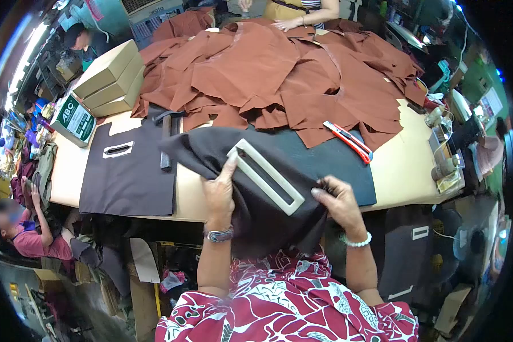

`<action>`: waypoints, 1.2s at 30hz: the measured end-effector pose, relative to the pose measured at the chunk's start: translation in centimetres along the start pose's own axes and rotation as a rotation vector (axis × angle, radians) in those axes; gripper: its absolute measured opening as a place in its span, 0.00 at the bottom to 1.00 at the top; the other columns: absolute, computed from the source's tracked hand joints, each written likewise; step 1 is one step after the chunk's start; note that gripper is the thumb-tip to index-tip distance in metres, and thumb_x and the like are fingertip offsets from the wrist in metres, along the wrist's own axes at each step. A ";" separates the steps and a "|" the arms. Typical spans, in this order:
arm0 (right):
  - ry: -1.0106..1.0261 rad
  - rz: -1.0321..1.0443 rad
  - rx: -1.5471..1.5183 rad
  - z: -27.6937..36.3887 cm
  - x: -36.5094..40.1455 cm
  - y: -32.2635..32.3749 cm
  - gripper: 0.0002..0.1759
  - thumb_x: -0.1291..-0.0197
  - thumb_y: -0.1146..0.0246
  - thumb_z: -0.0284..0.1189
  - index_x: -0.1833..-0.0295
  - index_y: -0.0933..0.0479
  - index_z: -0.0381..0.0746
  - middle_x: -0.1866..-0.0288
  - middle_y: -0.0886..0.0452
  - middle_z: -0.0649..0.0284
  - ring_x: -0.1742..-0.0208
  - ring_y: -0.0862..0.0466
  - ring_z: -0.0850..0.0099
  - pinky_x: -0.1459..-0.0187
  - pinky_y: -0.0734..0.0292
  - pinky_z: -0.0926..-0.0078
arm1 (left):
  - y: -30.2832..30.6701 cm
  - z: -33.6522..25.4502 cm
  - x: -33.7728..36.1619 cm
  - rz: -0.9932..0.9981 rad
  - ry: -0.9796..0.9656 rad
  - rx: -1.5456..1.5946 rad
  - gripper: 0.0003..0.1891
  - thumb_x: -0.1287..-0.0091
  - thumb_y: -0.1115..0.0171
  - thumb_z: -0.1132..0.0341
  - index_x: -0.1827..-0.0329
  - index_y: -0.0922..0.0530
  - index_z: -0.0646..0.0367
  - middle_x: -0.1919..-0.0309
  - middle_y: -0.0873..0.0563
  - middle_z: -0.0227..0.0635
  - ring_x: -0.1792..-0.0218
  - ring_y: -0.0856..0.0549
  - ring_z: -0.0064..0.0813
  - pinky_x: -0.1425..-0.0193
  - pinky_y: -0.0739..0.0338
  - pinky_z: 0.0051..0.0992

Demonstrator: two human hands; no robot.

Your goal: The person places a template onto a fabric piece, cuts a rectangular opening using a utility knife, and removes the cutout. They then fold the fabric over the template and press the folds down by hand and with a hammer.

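The white frame (266, 176) lay on dark fabric (211, 151) over the table's (404, 171) near edge, long axis slanting between both hands: left hand (219, 194) pinched its far end, right hand (339, 202) clutched fabric beside its near end.

One head-worn camera looks forward and down over the person's own chest. Its fisheye view, ringed in black, sits close to the left hand (219, 195) and right hand (340, 203) gripping dark fabric (255, 221), with the worktable (406, 166) stretching away to a co-worker's hand (287, 24) at the far edge.
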State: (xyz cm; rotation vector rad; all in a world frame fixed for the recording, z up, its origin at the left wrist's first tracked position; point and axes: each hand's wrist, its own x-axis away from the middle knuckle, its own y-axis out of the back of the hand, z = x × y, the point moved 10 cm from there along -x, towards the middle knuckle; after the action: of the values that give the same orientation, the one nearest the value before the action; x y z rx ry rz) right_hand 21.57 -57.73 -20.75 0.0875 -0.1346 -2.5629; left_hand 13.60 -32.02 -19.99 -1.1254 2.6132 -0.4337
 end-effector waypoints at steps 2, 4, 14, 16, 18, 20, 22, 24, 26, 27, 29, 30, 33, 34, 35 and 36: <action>0.094 -0.071 0.132 2.5 -1.0 1.3 0.06 0.42 0.38 0.25 0.64 0.23 0.32 0.77 0.26 0.72 0.72 0.33 0.85 0.70 0.35 0.82 | 2.0 -2.6 0.0 -0.073 -0.208 -0.382 0.23 0.42 0.32 0.74 0.43 0.28 0.68 0.48 0.22 0.41 0.48 0.22 0.31 0.41 0.30 0.30; 0.190 0.025 0.289 5.1 -2.2 0.2 0.08 0.45 0.36 0.25 0.63 0.24 0.31 0.79 0.28 0.62 0.75 0.31 0.80 0.72 0.34 0.78 | 2.1 -7.4 1.2 -0.179 -0.596 -0.813 0.44 0.49 0.26 0.65 0.31 0.40 0.66 0.33 0.37 0.51 0.30 0.39 0.43 0.29 0.44 0.41; 0.681 0.590 0.417 12.7 -0.2 -9.1 0.10 0.54 0.31 0.26 0.63 0.20 0.37 0.74 0.20 0.53 0.72 0.20 0.54 0.69 0.27 0.65 | -12.9 -6.1 6.7 1.544 -0.671 -1.412 0.25 0.53 0.28 0.54 0.52 0.18 0.57 0.50 0.19 0.35 0.37 0.31 0.42 0.34 0.58 0.69; 0.655 0.583 0.384 13.0 -0.1 -8.2 0.11 0.56 0.30 0.25 0.64 0.20 0.38 0.74 0.20 0.54 0.72 0.19 0.55 0.70 0.27 0.66 | -14.1 -6.5 7.8 1.611 -0.870 -1.396 0.19 0.49 0.30 0.56 0.58 0.17 0.58 0.58 0.16 0.37 0.45 0.23 0.41 0.35 0.44 0.62; 0.558 0.620 0.350 12.6 -0.2 -7.4 0.12 0.58 0.30 0.21 0.64 0.20 0.34 0.70 0.19 0.56 0.69 0.18 0.60 0.68 0.25 0.72 | -14.3 -4.7 8.0 1.789 -0.472 -1.364 0.18 0.48 0.31 0.58 0.61 0.17 0.62 0.66 0.16 0.43 0.55 0.19 0.44 0.45 0.32 0.50; 0.609 0.476 0.410 13.4 -0.8 -6.0 0.12 0.58 0.29 0.22 0.64 0.20 0.34 0.69 0.19 0.57 0.67 0.19 0.61 0.65 0.25 0.73 | -14.3 -4.6 8.6 1.906 -0.203 -1.204 0.19 0.46 0.32 0.58 0.61 0.20 0.67 0.77 0.19 0.52 0.72 0.19 0.50 0.63 0.26 0.37; 0.832 0.184 0.509 14.5 -1.4 -4.0 0.13 0.52 0.30 0.29 0.62 0.21 0.35 0.66 0.21 0.57 0.67 0.20 0.62 0.64 0.26 0.70 | -13.2 -4.2 6.3 1.779 0.036 -1.182 0.19 0.42 0.34 0.58 0.59 0.21 0.69 0.77 0.19 0.46 0.73 0.19 0.35 0.66 0.27 0.32; 0.751 -0.196 0.550 14.3 -2.3 -0.8 0.15 0.47 0.32 0.35 0.59 0.21 0.35 0.65 0.21 0.56 0.67 0.20 0.61 0.64 0.25 0.70 | -10.8 -4.3 1.2 1.486 0.171 -1.224 0.18 0.42 0.35 0.60 0.58 0.20 0.68 0.76 0.18 0.36 0.73 0.20 0.23 0.68 0.27 0.27; 0.521 -0.262 0.218 11.3 -3.7 1.4 0.15 0.40 0.36 0.34 0.54 0.22 0.34 0.70 0.24 0.63 0.69 0.23 0.75 0.67 0.29 0.79 | -6.0 -5.8 -6.1 1.049 0.208 -1.293 0.14 0.41 0.35 0.62 0.59 0.19 0.66 0.74 0.17 0.30 0.72 0.20 0.17 0.68 0.26 0.23; 0.392 -0.277 0.030 9.5 -4.0 1.8 0.15 0.36 0.39 0.34 0.53 0.23 0.33 0.72 0.26 0.67 0.70 0.26 0.80 0.68 0.31 0.83 | -2.6 -6.7 -9.6 0.816 0.185 -1.327 0.12 0.41 0.36 0.63 0.60 0.18 0.64 0.72 0.16 0.29 0.72 0.19 0.17 0.67 0.25 0.22; 0.345 -0.276 0.000 7.6 -4.1 1.7 0.15 0.33 0.44 0.34 0.52 0.23 0.33 0.73 0.28 0.70 0.71 0.30 0.84 0.70 0.35 0.86 | 3.0 -8.8 -13.4 0.500 0.184 -1.258 0.11 0.38 0.38 0.65 0.59 0.19 0.63 0.70 0.15 0.32 0.72 0.17 0.19 0.66 0.23 0.22; 0.326 -0.284 -0.015 6.8 -4.2 1.7 0.16 0.31 0.46 0.34 0.51 0.23 0.33 0.73 0.29 0.72 0.71 0.32 0.85 0.70 0.36 0.88 | 3.4 -9.8 -12.4 0.376 0.229 -1.118 0.10 0.36 0.41 0.65 0.58 0.20 0.63 0.69 0.14 0.34 0.72 0.16 0.21 0.66 0.21 0.22; 0.185 -0.152 -0.136 4.3 -4.5 -1.0 0.16 0.30 0.49 0.35 0.51 0.23 0.34 0.73 0.30 0.73 0.73 0.35 0.86 0.72 0.39 0.88 | 2.9 -6.4 -10.3 0.390 0.348 -0.634 0.10 0.36 0.40 0.65 0.57 0.20 0.62 0.69 0.15 0.31 0.72 0.17 0.20 0.65 0.22 0.22; 0.188 -0.115 -0.173 4.4 -4.2 -2.0 0.15 0.30 0.49 0.34 0.50 0.23 0.36 0.73 0.30 0.74 0.75 0.37 0.88 0.74 0.40 0.89 | 1.8 -5.1 -8.9 0.367 0.396 -0.528 0.09 0.36 0.40 0.65 0.59 0.20 0.60 0.70 0.16 0.29 0.73 0.18 0.20 0.66 0.23 0.21; 0.161 -0.081 -0.227 4.3 -3.9 -2.9 0.15 0.30 0.48 0.34 0.49 0.23 0.36 0.73 0.30 0.74 0.75 0.37 0.88 0.74 0.41 0.90 | 0.5 -3.7 -7.4 0.375 0.441 -0.443 0.08 0.37 0.40 0.65 0.61 0.20 0.59 0.69 0.17 0.29 0.74 0.19 0.19 0.67 0.24 0.21; 0.134 -0.053 -0.279 4.3 -3.4 -3.7 0.15 0.30 0.48 0.34 0.49 0.23 0.36 0.73 0.30 0.74 0.75 0.38 0.89 0.75 0.42 0.90 | -0.6 -1.7 -6.2 0.413 0.484 -0.395 0.07 0.37 0.40 0.65 0.62 0.21 0.59 0.69 0.17 0.29 0.74 0.19 0.20 0.68 0.24 0.21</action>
State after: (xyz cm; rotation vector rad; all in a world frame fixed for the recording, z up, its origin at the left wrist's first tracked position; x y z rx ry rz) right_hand 22.01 -52.42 -16.77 0.1578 0.2788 -2.5912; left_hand 17.50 -27.61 -17.42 -0.5829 3.3611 -0.1051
